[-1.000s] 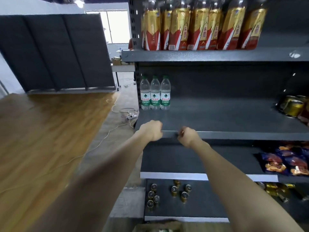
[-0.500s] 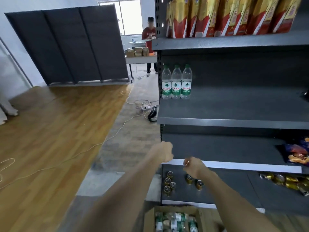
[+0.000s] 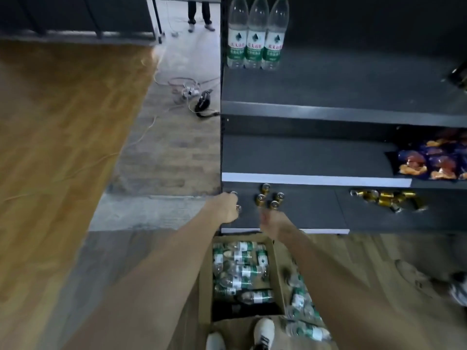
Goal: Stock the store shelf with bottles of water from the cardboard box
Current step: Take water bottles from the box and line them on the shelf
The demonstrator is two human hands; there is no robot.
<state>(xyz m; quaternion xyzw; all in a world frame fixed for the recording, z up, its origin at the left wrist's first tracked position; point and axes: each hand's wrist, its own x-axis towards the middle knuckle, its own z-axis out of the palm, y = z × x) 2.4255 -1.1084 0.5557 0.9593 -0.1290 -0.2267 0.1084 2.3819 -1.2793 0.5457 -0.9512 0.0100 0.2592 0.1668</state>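
Note:
Three upright water bottles [image 3: 255,44] with green labels stand at the left end of the dark middle shelf [image 3: 353,89]. The open cardboard box [image 3: 205,286] lies on the floor below my arms, with several water bottles [image 3: 242,271] lying in it. More water bottles [image 3: 300,304] lie loose on the floor right of the box. My left hand [image 3: 225,208] hangs above the box's far edge, fingers loosely curled, holding nothing. My right hand [image 3: 274,223] is beside it, blurred and empty, in front of the bottom shelf.
Small gold cans [image 3: 267,198] stand on the bottom shelf just beyond my hands; more cans [image 3: 384,198] lie to the right. Snack bags [image 3: 437,160] fill the shelf above. Cables and a black device [image 3: 199,102] lie left of the shelving. A person's legs [image 3: 199,11] stand far back.
Both empty hands dropped from the middle shelf's front edge down to the bottom shelf, above the box. My view tilted down, bringing the box and floor bottles into sight.

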